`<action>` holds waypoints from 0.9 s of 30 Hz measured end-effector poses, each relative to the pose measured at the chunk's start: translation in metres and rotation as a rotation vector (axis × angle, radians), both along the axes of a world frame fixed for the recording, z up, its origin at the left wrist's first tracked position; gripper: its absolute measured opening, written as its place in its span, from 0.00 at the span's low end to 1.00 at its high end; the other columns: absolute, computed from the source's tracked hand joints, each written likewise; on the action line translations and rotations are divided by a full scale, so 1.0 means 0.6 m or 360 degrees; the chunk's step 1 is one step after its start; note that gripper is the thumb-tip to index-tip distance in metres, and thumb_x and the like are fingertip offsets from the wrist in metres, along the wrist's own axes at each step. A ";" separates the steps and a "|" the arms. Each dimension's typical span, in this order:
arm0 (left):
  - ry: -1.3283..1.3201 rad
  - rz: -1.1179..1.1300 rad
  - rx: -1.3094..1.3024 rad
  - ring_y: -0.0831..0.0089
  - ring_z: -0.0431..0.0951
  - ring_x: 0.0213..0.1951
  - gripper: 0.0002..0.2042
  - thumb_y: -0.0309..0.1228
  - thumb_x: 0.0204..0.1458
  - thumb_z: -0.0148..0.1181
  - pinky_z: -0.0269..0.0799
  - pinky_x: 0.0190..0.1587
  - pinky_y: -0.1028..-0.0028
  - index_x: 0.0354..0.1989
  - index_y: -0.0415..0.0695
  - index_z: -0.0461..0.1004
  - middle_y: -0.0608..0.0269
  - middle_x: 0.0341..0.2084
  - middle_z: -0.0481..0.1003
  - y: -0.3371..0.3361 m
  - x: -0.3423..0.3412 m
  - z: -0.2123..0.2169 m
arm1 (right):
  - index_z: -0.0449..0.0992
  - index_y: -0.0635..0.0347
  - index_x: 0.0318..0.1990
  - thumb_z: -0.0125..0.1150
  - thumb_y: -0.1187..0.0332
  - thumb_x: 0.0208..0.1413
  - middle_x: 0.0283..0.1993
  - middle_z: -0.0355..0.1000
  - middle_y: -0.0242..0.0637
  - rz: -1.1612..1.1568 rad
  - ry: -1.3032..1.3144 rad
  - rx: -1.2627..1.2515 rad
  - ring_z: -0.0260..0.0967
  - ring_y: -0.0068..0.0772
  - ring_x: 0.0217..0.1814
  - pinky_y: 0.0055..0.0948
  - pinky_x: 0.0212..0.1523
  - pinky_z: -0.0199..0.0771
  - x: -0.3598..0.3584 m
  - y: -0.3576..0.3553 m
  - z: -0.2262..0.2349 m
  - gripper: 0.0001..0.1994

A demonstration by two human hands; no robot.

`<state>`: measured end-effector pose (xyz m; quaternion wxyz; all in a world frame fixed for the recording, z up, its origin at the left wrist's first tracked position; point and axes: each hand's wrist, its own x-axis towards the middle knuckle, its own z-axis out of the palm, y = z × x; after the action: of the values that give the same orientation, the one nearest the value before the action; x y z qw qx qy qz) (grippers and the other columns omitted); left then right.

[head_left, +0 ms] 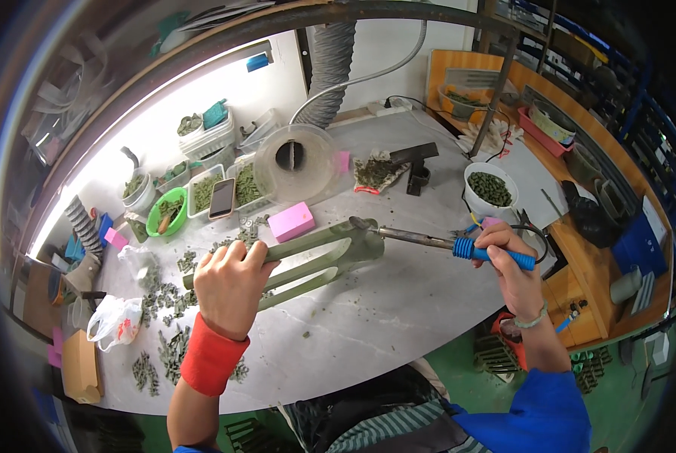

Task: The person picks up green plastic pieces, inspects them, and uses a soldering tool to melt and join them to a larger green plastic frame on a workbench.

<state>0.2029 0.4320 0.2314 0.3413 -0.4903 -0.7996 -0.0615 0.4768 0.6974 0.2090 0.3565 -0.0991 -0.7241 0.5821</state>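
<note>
My left hand (pixel 232 283), with a red wristband above it, is wrapped round the left end of a long green slotted part (pixel 308 243). The part looks like moulded wax, with several parallel bars that join in a rounded head on the right. A soldering iron (pixel 470 248) with a ribbed blue handle is gripped in my right hand (pixel 513 264). Its metal shaft points left, and the tip meets or nearly meets the upper edge of the head; exact contact is hard to tell. A pink block (pixel 291 222) lies on the table just behind the part.
Small green pieces (pixel 173 351) are scattered over the left of the table. Behind stand a green bowl (pixel 167 212), a phone (pixel 222 198) on tubs, and a round extraction hood (pixel 296 164). A white bucket of green pellets (pixel 490 189) stands right. A plastic bag (pixel 115 320) lies left.
</note>
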 end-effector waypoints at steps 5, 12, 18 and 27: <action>-0.0007 0.0007 0.0019 0.68 0.75 0.25 0.12 0.38 0.40 0.70 0.68 0.29 0.69 0.26 0.49 0.73 0.67 0.19 0.69 0.005 -0.003 -0.001 | 0.75 0.69 0.39 0.50 0.75 0.60 0.44 0.67 0.40 0.0005 0.0040 -0.0032 0.70 0.29 0.38 0.29 0.43 0.74 0.000 -0.012 -0.007 0.08; -0.0040 0.0018 0.0008 0.68 0.75 0.25 0.12 0.38 0.41 0.70 0.68 0.29 0.69 0.28 0.49 0.74 0.67 0.20 0.69 0.000 0.003 -0.001 | 0.75 0.68 0.39 0.50 0.74 0.60 0.44 0.67 0.39 -0.0007 0.0033 -0.0047 0.70 0.29 0.38 0.31 0.43 0.73 -0.013 0.010 -0.003 0.08; -0.0065 0.0029 0.0015 0.68 0.75 0.26 0.11 0.37 0.41 0.70 0.69 0.29 0.68 0.30 0.49 0.75 0.67 0.20 0.70 -0.004 0.000 -0.006 | 0.75 0.68 0.39 0.50 0.74 0.60 0.44 0.67 0.39 0.0004 -0.0034 0.0016 0.70 0.28 0.39 0.30 0.43 0.73 -0.020 0.004 0.004 0.08; -0.0153 0.0052 0.0006 0.66 0.76 0.29 0.12 0.35 0.42 0.70 0.70 0.31 0.67 0.31 0.47 0.74 0.65 0.23 0.70 -0.011 0.002 -0.009 | 0.75 0.69 0.40 0.51 0.74 0.60 0.44 0.67 0.39 0.0082 -0.0070 -0.0003 0.71 0.29 0.40 0.30 0.44 0.74 -0.031 -0.001 0.021 0.08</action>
<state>0.2041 0.4256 0.2258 0.3043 -0.4730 -0.8229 -0.0810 0.4585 0.6969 0.2219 0.3253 -0.0935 -0.7334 0.5895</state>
